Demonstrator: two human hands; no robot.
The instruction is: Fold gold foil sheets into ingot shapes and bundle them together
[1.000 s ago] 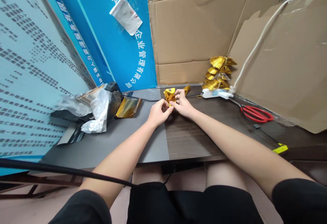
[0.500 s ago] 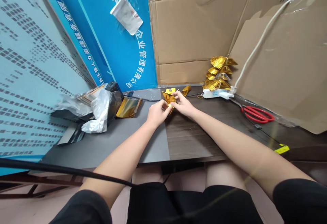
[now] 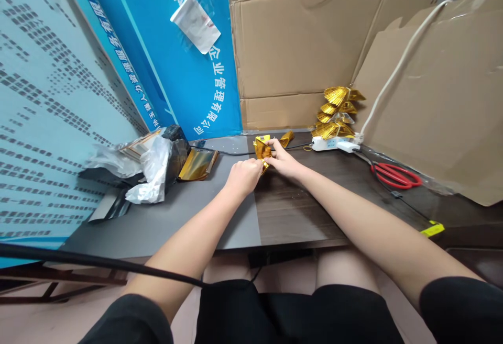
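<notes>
Both hands meet over the desk around a small folded piece of gold foil paper (image 3: 263,149). My left hand (image 3: 245,175) is closed, its fingers curled at the lower left edge of the paper. With thumb and fingers, my right hand (image 3: 286,161) pinches the paper from the right. Part of the foil is hidden behind the fingers. Just behind it lies a yellow object (image 3: 259,139), partly covered. A small rolled piece of gold foil (image 3: 287,138) rests further back to the right.
Left on the desk (image 3: 239,229) lie a stack of gold foil sheets (image 3: 196,164) and crumpled plastic bags (image 3: 153,168). Folded gold fans (image 3: 334,116) are piled on a white power strip (image 3: 326,143). Red-handled scissors (image 3: 396,175) lie at right. Cardboard (image 3: 298,45) walls the back.
My left hand has turned so its back faces up, with the fingers curled in more. The gold foil paper has tilted more upright and shifted slightly right. My right hand has barely moved.
</notes>
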